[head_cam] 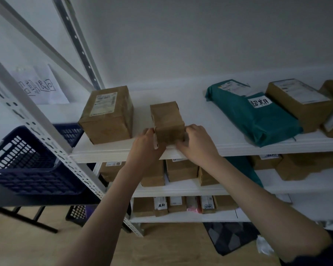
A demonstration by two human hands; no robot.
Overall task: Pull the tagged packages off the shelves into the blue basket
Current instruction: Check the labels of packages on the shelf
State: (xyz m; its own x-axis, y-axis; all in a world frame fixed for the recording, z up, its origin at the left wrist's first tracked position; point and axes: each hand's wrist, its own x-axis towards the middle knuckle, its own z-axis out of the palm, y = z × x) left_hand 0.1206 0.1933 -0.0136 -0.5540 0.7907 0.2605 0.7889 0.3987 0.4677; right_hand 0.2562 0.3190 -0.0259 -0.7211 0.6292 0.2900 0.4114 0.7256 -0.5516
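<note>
A small brown cardboard box [166, 120] stands at the front edge of the top white shelf [210, 148]. My left hand [145, 146] grips its left side and my right hand [195, 143] grips its right side. A white slip shows under my left fingers at the box's lower left corner. The blue basket [27, 162] sits on a dark table to the left of the rack. A teal mailer [256, 116] with a handwritten white tag lies further right on the same shelf.
A larger brown box [108, 114] with a printed label stands just left of the held box. More brown boxes [300, 104] sit at the far right. Lower shelves hold several packages, some with tags [208, 206]. A perforated white rack post [46, 135] runs between basket and shelf.
</note>
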